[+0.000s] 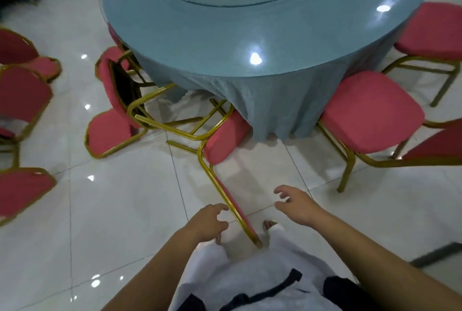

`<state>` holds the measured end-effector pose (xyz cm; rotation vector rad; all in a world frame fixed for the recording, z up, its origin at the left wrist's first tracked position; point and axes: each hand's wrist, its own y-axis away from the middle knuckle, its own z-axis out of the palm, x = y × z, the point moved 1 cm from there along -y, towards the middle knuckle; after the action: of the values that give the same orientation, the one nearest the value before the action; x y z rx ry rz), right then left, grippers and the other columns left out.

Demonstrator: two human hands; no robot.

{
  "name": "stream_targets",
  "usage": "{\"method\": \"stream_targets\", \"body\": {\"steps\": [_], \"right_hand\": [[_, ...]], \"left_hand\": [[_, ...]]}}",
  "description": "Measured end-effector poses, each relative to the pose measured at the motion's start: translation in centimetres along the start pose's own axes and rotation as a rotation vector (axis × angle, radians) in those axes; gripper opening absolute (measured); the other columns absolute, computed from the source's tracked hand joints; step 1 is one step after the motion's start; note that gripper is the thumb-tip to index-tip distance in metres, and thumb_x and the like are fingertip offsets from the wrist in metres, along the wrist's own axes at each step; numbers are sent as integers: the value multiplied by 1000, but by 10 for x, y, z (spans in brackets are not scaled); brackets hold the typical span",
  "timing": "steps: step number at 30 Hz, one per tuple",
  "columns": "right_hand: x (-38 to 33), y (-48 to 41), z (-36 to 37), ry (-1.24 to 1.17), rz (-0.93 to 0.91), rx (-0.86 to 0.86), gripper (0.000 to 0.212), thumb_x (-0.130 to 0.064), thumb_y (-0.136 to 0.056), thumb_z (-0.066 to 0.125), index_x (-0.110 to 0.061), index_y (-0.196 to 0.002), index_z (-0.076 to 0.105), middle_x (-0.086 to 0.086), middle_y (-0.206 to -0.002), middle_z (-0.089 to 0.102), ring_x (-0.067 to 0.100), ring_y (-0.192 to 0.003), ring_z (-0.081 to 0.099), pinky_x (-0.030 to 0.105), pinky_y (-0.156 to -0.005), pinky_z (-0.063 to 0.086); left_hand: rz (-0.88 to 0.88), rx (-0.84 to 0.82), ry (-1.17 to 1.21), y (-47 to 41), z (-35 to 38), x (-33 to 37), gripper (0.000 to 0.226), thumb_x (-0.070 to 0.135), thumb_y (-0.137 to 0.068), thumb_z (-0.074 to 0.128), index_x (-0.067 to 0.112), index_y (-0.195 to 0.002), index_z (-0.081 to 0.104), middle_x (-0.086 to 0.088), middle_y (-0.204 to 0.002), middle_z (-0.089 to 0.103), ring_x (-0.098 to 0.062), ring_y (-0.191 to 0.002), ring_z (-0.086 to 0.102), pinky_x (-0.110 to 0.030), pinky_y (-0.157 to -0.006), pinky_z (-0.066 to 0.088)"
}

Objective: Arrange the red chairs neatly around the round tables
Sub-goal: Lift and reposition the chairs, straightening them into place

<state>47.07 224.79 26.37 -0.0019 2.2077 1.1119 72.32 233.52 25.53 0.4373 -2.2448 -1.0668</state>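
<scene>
A round table [250, 35] with a blue cloth and a glass turntable fills the top of the head view. A red chair with a gold frame [225, 140] lies tipped over in front of me, seat against the cloth, backrest edge running down to my feet. A second fallen chair [112, 100] lies to its left, legs tangled with it. My left hand [210, 220] hovers just left of the backrest frame, fingers loosely curled and holding nothing. My right hand [295, 204] hovers to the right of the frame, fingers spread.
An upright red chair [372, 113] stands at the table's right, another [432, 30] beyond it, and a chair back [440, 145] at the right edge. Several red chairs [22, 100] crowd the left edge. White glossy tile floor [120, 210] lies between them.
</scene>
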Motion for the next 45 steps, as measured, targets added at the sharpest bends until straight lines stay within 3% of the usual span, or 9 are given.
{"method": "stream_targets", "body": {"steps": [5,10,16,18,22,26,33,41,45], "right_hand": [[18,6,40,-136,219,180,42,-30,-93,61,-24,-134,53,6,-133,56,21,-111,56,26,-86,43],[49,27,137,-383,523,244,42,-31,-92,61,-22,-133,54,8,-130,58,19,-99,55,27,-84,44],[79,38,259,-632,777,208,40,-36,-88,62,-22,-125,57,3,-113,63,18,-89,63,25,-72,47],[95,33,294,-687,804,182,40,-37,-88,62,-23,-125,57,0,-107,60,14,-83,60,23,-66,44],[136,7,352,-761,847,95,39,-41,-86,62,-26,-122,58,-1,-113,61,15,-93,60,27,-81,47],[186,-21,388,-813,868,97,35,-39,-87,61,-25,-119,56,-3,-101,63,11,-82,60,26,-73,46],[247,-34,405,-1030,821,311,20,-28,-89,65,-21,-107,64,-2,-81,63,14,-72,59,25,-67,46],[240,17,375,-1063,812,325,25,-30,-88,68,-21,-111,63,2,-93,63,16,-79,61,26,-72,49],[194,48,332,-984,729,312,47,-29,-86,71,-23,-130,55,6,-125,57,20,-104,59,27,-81,46]], "left_hand": [[171,-173,-281,-58,-20,-16,56,27,-91,62,24,-144,47,-7,-145,47,-23,-128,50,-26,-99,40],[285,-333,-553,-99,-14,-45,55,28,-89,62,24,-142,48,-9,-141,50,-25,-124,52,-32,-100,45],[375,-321,-860,-135,41,-76,48,38,-95,55,25,-141,47,-7,-133,53,-27,-121,51,-36,-95,45],[420,-326,-942,-150,70,-81,52,31,-92,55,25,-142,44,-8,-129,53,-27,-117,52,-35,-91,45],[528,-323,-1107,-191,139,-91,64,27,-86,59,23,-146,37,-9,-136,48,-29,-122,49,-39,-100,41],[615,-203,-1297,-245,210,-85,63,21,-86,57,22,-144,34,-9,-144,42,-31,-132,39,-45,-110,31],[510,-191,-1549,-303,288,-91,26,15,-96,50,18,-120,59,-7,-115,64,-31,-107,62,-54,-97,47],[437,-159,-1596,-246,242,-69,25,10,-93,53,21,-112,66,-4,-110,67,-28,-105,65,-50,-96,51],[479,-221,-1561,-172,181,-37,28,12,-89,59,26,-114,64,2,-97,64,-22,-94,65,-34,-81,53]]}}
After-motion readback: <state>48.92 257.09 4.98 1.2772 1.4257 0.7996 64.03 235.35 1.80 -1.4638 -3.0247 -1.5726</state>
